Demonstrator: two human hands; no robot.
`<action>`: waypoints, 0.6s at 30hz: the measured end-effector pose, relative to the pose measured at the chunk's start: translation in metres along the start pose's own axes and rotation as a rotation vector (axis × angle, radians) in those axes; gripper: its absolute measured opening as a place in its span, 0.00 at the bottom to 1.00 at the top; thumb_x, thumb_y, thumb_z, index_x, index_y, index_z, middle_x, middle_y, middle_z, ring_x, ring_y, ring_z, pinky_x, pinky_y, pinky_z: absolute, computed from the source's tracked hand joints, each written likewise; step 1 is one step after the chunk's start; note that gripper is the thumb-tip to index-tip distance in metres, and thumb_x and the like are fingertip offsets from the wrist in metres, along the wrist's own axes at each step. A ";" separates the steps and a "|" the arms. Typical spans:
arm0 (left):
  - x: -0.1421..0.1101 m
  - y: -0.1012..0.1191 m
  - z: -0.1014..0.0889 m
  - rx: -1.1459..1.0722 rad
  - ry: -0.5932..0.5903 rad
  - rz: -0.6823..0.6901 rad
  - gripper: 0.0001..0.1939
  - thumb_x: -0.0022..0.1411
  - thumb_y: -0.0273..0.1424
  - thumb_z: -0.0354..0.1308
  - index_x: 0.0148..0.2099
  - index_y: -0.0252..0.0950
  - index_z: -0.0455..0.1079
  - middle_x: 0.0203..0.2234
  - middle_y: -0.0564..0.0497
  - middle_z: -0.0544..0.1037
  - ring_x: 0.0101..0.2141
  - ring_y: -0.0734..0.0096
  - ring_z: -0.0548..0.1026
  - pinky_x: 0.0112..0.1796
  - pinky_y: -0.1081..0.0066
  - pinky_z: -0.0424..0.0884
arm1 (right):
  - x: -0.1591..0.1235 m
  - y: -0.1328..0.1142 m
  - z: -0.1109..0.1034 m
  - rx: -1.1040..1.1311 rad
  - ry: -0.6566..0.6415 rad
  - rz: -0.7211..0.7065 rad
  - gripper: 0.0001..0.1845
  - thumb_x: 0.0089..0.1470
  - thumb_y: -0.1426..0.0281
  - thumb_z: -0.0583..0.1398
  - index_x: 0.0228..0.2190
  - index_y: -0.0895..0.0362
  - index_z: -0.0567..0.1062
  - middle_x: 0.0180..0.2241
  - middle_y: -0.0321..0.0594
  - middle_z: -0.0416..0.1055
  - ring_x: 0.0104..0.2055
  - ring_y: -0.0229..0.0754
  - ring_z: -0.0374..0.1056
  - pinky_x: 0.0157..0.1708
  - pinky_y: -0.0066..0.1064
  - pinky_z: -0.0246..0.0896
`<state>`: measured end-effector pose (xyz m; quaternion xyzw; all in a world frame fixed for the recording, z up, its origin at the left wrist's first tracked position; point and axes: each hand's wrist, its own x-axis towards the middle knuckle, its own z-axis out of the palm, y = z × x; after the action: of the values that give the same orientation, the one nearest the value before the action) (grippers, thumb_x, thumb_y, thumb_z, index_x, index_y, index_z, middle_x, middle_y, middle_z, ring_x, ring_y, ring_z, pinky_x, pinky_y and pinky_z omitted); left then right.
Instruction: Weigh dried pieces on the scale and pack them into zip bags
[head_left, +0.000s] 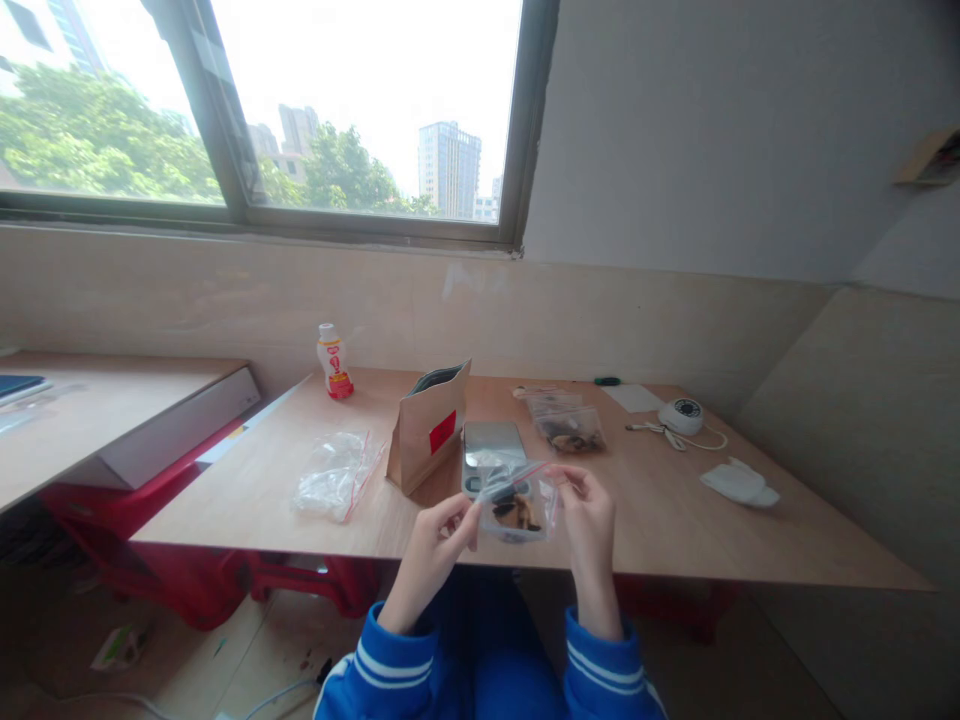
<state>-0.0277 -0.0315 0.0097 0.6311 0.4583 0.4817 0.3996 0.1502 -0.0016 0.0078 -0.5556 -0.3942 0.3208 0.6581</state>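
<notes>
My left hand and my right hand hold a small clear zip bag between them, just above the table's near edge. Each hand pinches one end of the bag's red-striped top. Dark and tan pieces lie in the bottom of the bag. Right behind it sits a small silver scale. A brown paper pouch with a red label stands open to the left of the scale.
A pile of empty clear bags lies on the wooden table at left. Filled bags, a small bottle, a white round device with cord and a white cloth lie farther back and right.
</notes>
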 end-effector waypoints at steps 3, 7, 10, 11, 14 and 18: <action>0.003 -0.010 0.004 -0.116 -0.155 -0.017 0.20 0.62 0.43 0.50 0.24 0.35 0.67 0.21 0.51 0.70 0.26 0.71 0.68 0.31 0.73 0.62 | 0.004 -0.001 -0.010 0.046 -0.033 -0.031 0.18 0.44 0.55 0.65 0.28 0.58 0.73 0.27 0.43 0.76 0.29 0.44 0.72 0.28 0.31 0.66; 0.009 -0.036 0.021 -0.439 0.012 -0.040 0.23 0.61 0.49 0.48 0.28 0.35 0.69 0.28 0.47 0.73 0.33 0.66 0.70 0.35 0.69 0.65 | -0.007 -0.013 -0.004 0.153 -0.108 -0.014 0.18 0.46 0.55 0.64 0.29 0.57 0.70 0.27 0.39 0.75 0.21 0.36 0.67 0.22 0.28 0.64; 0.008 -0.050 0.035 -0.694 0.027 -0.178 0.22 0.58 0.49 0.52 0.42 0.36 0.72 0.39 0.45 0.75 0.42 0.61 0.71 0.44 0.63 0.65 | -0.012 -0.016 0.006 0.233 -0.104 0.038 0.20 0.45 0.54 0.64 0.30 0.57 0.69 0.26 0.38 0.74 0.20 0.36 0.67 0.22 0.28 0.64; 0.007 -0.052 0.039 -0.773 -0.022 -0.230 0.25 0.57 0.50 0.52 0.48 0.38 0.70 0.43 0.43 0.75 0.44 0.59 0.71 0.46 0.60 0.64 | -0.013 -0.015 0.010 0.247 -0.101 0.055 0.21 0.44 0.54 0.65 0.32 0.57 0.69 0.26 0.38 0.74 0.21 0.37 0.67 0.23 0.29 0.65; 0.004 -0.050 0.046 -0.900 -0.076 -0.325 0.31 0.57 0.52 0.51 0.55 0.38 0.66 0.45 0.41 0.75 0.44 0.57 0.73 0.43 0.60 0.67 | -0.013 -0.008 0.018 0.219 -0.127 0.082 0.24 0.44 0.53 0.64 0.36 0.57 0.68 0.27 0.40 0.74 0.25 0.41 0.70 0.25 0.31 0.67; 0.007 -0.046 0.045 -0.770 0.157 -0.355 0.34 0.52 0.52 0.58 0.53 0.33 0.65 0.31 0.45 0.77 0.25 0.67 0.75 0.24 0.71 0.66 | -0.014 -0.005 0.021 -0.002 -0.061 -0.078 0.21 0.45 0.55 0.64 0.37 0.57 0.70 0.36 0.44 0.73 0.34 0.42 0.70 0.35 0.34 0.68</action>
<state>0.0084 -0.0155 -0.0419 0.3087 0.3755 0.5880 0.6465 0.1248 -0.0046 0.0116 -0.5303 -0.4357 0.3116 0.6571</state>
